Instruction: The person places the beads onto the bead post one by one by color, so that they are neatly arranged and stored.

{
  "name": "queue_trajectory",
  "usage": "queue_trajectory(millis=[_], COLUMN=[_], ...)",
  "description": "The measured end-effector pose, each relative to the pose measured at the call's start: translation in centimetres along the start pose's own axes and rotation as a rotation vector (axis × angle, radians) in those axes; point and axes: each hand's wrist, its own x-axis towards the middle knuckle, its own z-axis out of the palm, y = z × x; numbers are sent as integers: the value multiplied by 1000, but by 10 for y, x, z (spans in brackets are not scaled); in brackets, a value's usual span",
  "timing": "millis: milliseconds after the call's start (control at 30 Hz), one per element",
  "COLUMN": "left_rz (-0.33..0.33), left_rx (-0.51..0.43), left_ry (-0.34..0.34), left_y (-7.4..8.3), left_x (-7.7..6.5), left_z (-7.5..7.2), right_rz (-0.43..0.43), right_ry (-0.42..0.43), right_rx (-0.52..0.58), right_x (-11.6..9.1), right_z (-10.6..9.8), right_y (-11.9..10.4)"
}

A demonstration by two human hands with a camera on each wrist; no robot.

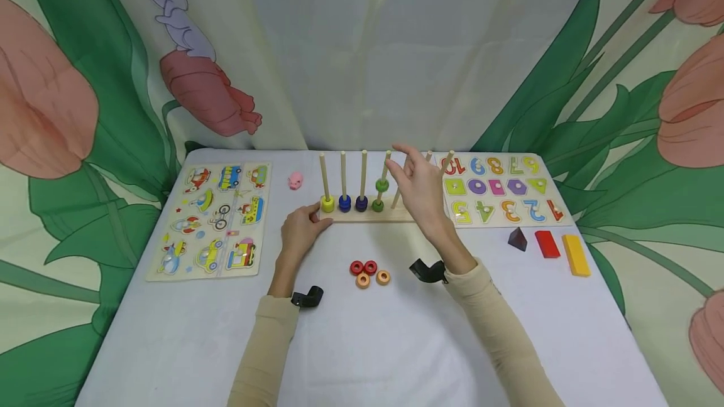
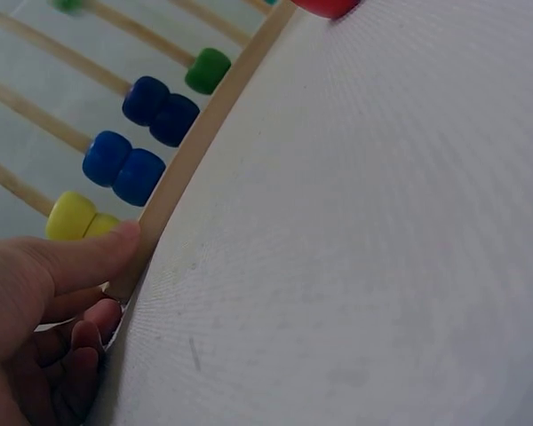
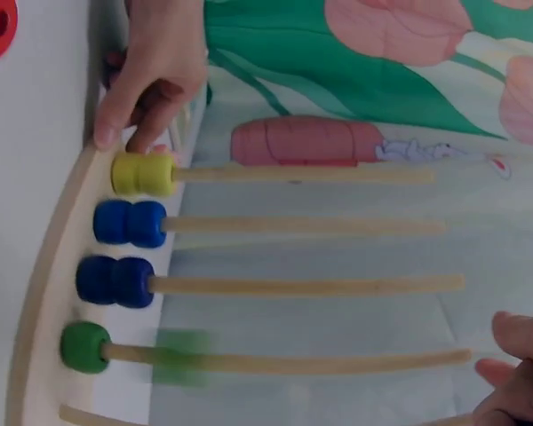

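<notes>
A wooden peg stacker (image 1: 370, 218) stands across the table, pairs of yellow beads (image 1: 327, 204), blue beads (image 1: 344, 203) and dark blue beads (image 1: 361, 204) on its left pegs. One green bead (image 1: 378, 206) sits at the bottom of the fourth peg. Partway up that peg is another green bead (image 3: 185, 358), blurred in the right wrist view. My left hand (image 1: 298, 231) holds the base's left end, thumb on the front. By the top of the fourth peg, my right hand (image 1: 421, 190) has thumb and forefinger apart, holding nothing, and hides part of the right-hand pegs.
Red rings (image 1: 356, 267) and orange rings (image 1: 362, 281) lie in front of the stacker. A vehicle puzzle board (image 1: 264, 206) is left, a number puzzle board (image 1: 526, 222) right. Nearby are a pink pig toy (image 1: 295, 180), dark prism (image 1: 517, 239), red block (image 1: 547, 244) and yellow block (image 1: 576, 255).
</notes>
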Motion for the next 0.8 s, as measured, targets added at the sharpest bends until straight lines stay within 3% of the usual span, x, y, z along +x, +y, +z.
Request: queue_trajectory(millis=[133,267,367,433,633,800], left_rz=[6,-12,-16,-15,-19,-29], left_rx=[-9,3,6,5,4,-2], left_ry=[-7,-11,-14,-16,-16,-9], left_y=[1,-1,-1,-1,-2,-1], left_x=[1,1,1,2,2,2], left_z=[1,0,0,0,1,0], right_rz=[40,202,332,388,493,464], right_ry=[-60,-317,-483,-536,-577,-613], right_rx=[132,290,338,318,205,103], right_x=[-20,-52,-80,-98,-143,-163], right_z=[1,15,25,29,27,26], right_y=[2,12,23,32,54,61])
